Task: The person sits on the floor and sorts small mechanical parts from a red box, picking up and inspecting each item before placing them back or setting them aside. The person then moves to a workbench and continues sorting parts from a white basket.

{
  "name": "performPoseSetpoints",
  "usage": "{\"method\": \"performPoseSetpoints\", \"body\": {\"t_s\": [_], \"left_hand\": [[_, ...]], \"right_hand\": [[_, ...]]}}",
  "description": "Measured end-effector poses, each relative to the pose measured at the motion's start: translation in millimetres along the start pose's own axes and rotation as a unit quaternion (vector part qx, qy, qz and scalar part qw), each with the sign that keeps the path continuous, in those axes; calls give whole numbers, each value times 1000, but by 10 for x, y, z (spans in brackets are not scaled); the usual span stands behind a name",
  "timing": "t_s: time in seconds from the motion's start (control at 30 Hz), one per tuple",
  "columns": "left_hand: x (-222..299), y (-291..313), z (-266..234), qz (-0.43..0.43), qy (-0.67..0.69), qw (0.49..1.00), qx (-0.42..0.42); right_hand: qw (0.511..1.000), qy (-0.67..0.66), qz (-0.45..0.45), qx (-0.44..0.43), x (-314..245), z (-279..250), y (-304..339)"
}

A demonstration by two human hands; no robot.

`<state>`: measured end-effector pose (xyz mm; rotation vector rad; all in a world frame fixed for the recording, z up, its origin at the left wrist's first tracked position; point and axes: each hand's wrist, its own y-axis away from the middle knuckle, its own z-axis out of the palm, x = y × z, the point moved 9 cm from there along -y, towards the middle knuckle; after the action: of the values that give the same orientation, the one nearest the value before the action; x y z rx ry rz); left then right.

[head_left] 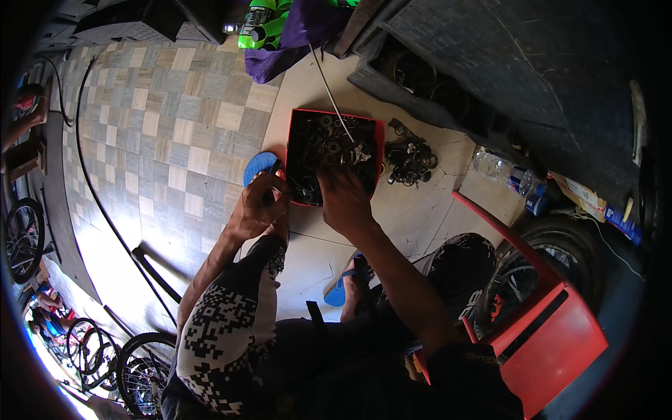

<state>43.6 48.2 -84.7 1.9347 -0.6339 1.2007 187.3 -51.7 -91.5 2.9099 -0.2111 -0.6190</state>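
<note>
A red-edged box [383,143] full of small dark metal parts and rings stands on the floor in front of me. My right hand [345,201] reaches over its near edge, fingers stretched down among the parts; their tips are partly hidden. Beside the box's left wall, my left hand [257,208] is closed around a small dark part [274,168] whose kind I cannot make out. A thin metal rod [330,91] leans into the box from the far side. To the right of the box lies a heap of dark parts [411,159].
A purple bag [297,42] with green bottles [257,21] sits beyond the box. Clear plastic bottles [500,171] lie at right, near a bicycle wheel [553,259] and a red chair [553,350]. More bicycle wheels [143,374] stand at lower left. A black cable [87,161] runs along the floor.
</note>
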Motion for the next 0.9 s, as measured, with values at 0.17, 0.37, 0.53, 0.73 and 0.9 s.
{"method": "performPoseSetpoints", "body": {"t_s": [0.17,0.37,0.53,0.73,0.9], "left_hand": [[-39,-11,14,-39,18,999,-4],[-6,-16,27,7,-20,1000,-3],[14,-14,11,28,-30,999,6],[-32,-39,28,-12,37,999,1],[15,-52,35,17,7,1000,-7]], "right_hand": [[997,-9,39,-66,139,-33,42],[994,81,7,79,344,-98,-413],[994,105,4,19,372,147,-400],[997,74,-16,3,130,124,-115],[998,32,17,-60,140,157,-75]]}}
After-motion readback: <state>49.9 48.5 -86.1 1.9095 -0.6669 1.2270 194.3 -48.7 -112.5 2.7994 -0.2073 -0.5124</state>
